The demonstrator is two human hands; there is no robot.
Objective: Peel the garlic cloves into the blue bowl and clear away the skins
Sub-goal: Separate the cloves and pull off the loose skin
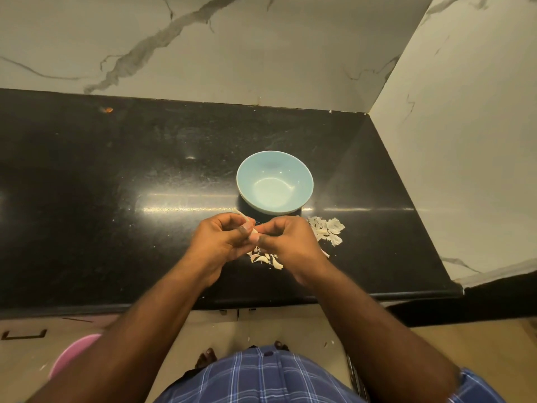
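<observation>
Peeling is under way: the left hand (223, 239) and right hand (286, 239) pinch one garlic clove (254, 234) near the table's front edge, just before the seemingly empty blue bowl (275, 181), which likely takes it next.

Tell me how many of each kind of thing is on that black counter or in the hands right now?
Blue bowl: 1, nothing visible in it
Garlic clove: 1, pinched between the left hand and the right hand
Patches of loose skins: 2, one right of the hands, one under them
Total: 4
</observation>
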